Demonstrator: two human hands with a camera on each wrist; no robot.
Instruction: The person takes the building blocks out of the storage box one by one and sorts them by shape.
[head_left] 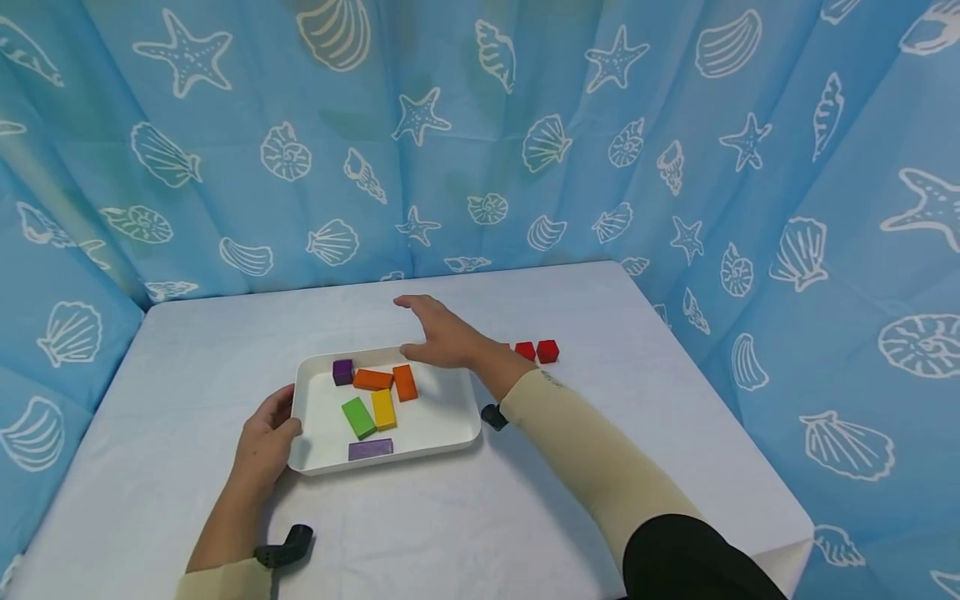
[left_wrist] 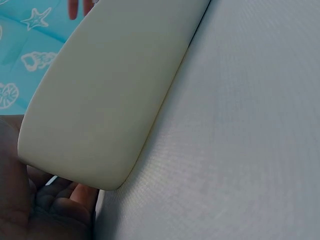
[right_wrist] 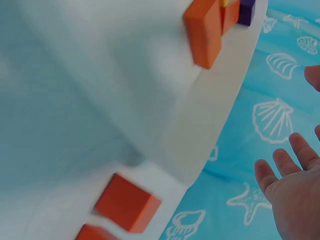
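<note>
A white rectangular tray [head_left: 444,408] lies before me with colored wooden blocks in it. My left hand [head_left: 261,440] grips its left end, the thumb at the rim; in the left wrist view the tray's outer wall [left_wrist: 110,100] hides part of the fingers. Inside are a dark purple cube [head_left: 342,372], two orange blocks [head_left: 405,383], a green block [head_left: 359,418], a yellow block [head_left: 384,409] and a light purple block [head_left: 371,449]. Over the tray's far right edge, my right hand [head_left: 441,335] is spread with nothing in its fingers, which also show in the right wrist view.
Red cubes [head_left: 548,351] sit on the white cloth [head_left: 600,467] right of the tray, partly hidden by my right forearm. A blue curtain [head_left: 450,183] with shells and starfish hangs behind and beside the table. A black strap [head_left: 287,547] circles my left wrist.
</note>
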